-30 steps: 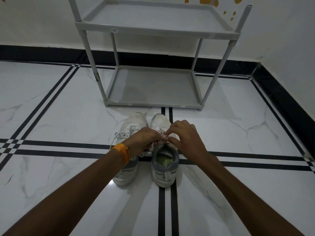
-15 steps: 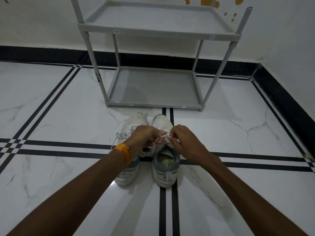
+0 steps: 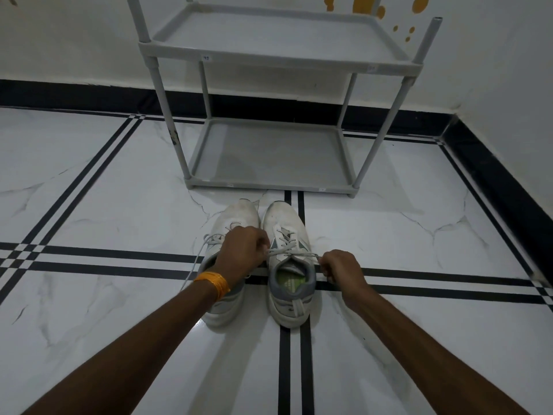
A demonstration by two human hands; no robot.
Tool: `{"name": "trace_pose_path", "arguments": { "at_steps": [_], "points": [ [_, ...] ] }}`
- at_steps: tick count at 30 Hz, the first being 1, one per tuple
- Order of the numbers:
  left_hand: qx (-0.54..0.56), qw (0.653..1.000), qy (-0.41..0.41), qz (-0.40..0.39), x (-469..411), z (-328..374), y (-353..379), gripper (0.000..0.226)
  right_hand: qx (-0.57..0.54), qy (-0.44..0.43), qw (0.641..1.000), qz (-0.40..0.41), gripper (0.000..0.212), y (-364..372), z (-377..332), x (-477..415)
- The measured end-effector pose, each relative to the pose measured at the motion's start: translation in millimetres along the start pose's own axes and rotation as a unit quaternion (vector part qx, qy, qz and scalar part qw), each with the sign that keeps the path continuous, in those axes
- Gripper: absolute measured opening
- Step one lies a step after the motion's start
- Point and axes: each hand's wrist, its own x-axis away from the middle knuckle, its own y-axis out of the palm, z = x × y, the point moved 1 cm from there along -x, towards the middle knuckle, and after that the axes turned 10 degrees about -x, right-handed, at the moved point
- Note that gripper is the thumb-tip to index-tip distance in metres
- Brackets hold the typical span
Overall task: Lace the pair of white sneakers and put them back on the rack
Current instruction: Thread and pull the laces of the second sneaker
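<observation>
1. Two white sneakers are being kept side by side on the white marble floor (image 3: 89, 205), toes pointing toward the grey rack (image 3: 269, 62), just short of its lower shelf.
2. The right sneaker (image 3: 288, 235) is being worked on: its lace (image 3: 294, 252) is being stretched sideways across the top eyelets, just above the shoe opening.
3. One end of that lace is being pinched in the closed fingers of the left hand (image 3: 244, 254), which is being held over the left sneaker (image 3: 239, 217) and is hiding its tongue.
4. The other end is being pinched by the right hand (image 3: 341, 269), fingers curled shut, just beside the outer edge of the right sneaker.
5. A loose lace of the left sneaker is being left trailing over the floor to its left side.
6. Orange bangles (image 3: 213, 283) are being worn on the left wrist.
7. Both rack shelves are being shown bare; neither sneaker is being rested on the rack.
</observation>
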Motion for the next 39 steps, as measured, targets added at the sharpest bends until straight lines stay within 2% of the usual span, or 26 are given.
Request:
{"name": "trace_pose_path", "arguments": {
  "at_steps": [2,5,9,11,13,15,17,21,23,25,28,30,32,34,36,39],
  "points": [
    [-0.001,0.999,0.029,-0.016,3.5,0.2,0.9,0.012,0.037,-0.053,0.998,0.005,0.018,5.8,-4.8,2.7],
    [0.041,0.999,0.01,-0.029,-0.3,2.5,0.8,0.011,0.153,-0.142,0.978,-0.018,0.016,10.9,-13.1,2.1],
    [0.072,0.994,-0.034,-0.07,-10.9,5.5,-2.4,0.018,0.329,-0.283,0.901,-0.03,0.015,13.3,-19.5,-0.7],
    [0.094,0.99,-0.046,-0.095,-14.0,5.2,-6.2,0.013,0.381,-0.31,0.871,-0.033,0.015,12.9,-25.5,-1.4],
    [0.108,0.984,-0.048,-0.13,-16.4,3.5,-10.9,0.012,0.41,-0.314,0.856,-0.029,0.015,11.8,-29.5,-2.6],
    [0.101,0.981,-0.043,-0.158,-19.3,2.9,-16.2,0.019,0.384,-0.302,0.873,-0.008,0.013,9.1,-28.7,-3.4],
    [0.076,0.984,-0.025,-0.161,-24.3,3.9,-21.0,0.021,0.296,-0.266,0.917,0.014,0.011,6.1,-23.5,-4.2],
    [0.03,0.99,0.021,-0.133,-30.9,8.9,-21.7,0.017,0.104,-0.111,0.988,0.028,0.012,5.1,-16.8,-4.8],
    [0.102,0.987,-0.006,-0.126,-31.6,1.7,-20.3,0.013,0.023,-0.035,0.999,0.011,0.012,3.4,-12.3,-6.3],
    [0.209,0.968,-0.036,-0.136,-30.1,-9.0,-20.8,0.012,-0.008,-0.002,1.0,-0.007,0.01,0.7,-7.5,-6.6],
    [0.286,0.939,-0.059,-0.182,-28.7,-16.5,-19.9,0.017,0.018,-0.013,1.0,-0.012,0.008,0.2,-5.6,-5.4],
    [0.282,0.939,-0.078,-0.182,-29.0,-13.1,-16.9,0.018,0.036,-0.031,0.999,-0.007,0.009,3.6,-7.1,-4.1],
    [0.203,0.965,-0.061,-0.157,-29.2,-6.7,-13.1,0.016,0.051,-0.044,0.998,-0.003,0.011,5.6,-8.2,-3.6],
    [0.072,0.991,0.004,-0.109,-26.2,2.8,-9.1,0.015,0.069,-0.056,0.996,-0.001,0.012,4.5,-8.2,-3.2],
    [-0.038,0.995,0.057,-0.071,-22.4,12.7,-4.8,0.016,0.096,-0.078,0.992,0.0,0.012,2.7,-9.1,-2.1],
    [-0.163,0.981,0.096,-0.042,-19.6,24.9,-1.7,0.017,0.145,-0.119,0.982,-0.004,0.014,1.7,-9.4,-0.4]
  ]
}}
